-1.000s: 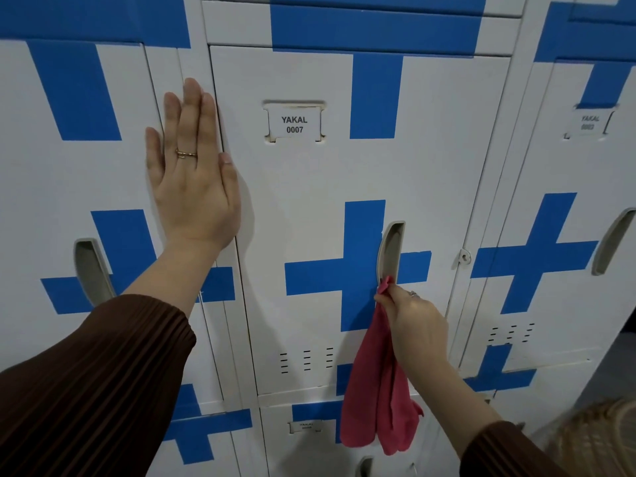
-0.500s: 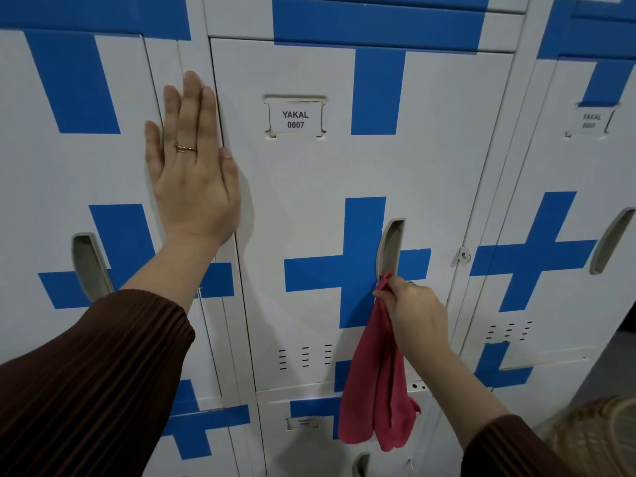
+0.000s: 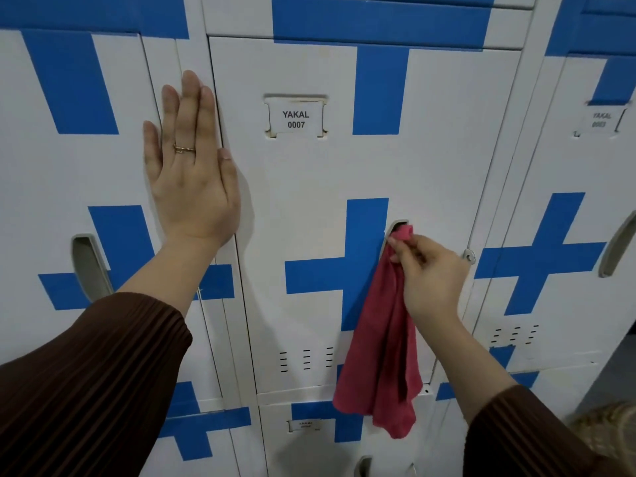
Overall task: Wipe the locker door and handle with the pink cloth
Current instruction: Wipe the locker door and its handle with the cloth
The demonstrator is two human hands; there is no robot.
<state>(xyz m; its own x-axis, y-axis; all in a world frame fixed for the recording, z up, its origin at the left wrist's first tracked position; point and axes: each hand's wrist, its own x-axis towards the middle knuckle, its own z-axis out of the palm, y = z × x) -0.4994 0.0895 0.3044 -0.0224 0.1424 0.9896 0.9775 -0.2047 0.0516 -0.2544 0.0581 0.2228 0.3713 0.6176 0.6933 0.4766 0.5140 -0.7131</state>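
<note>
We see a big wall of white lockers with blue crosses on them. The middle door has a small tag that says YAKAL 0007. Our left hand lies flat on the lockers, right at the door's left edge. Our right hand pushes the top of the pink cloth into the handle slot. The rest of the cloth hangs down against the door.

handle recess mostly hidden behind pink cloth, neighbouring label blurred
</note>
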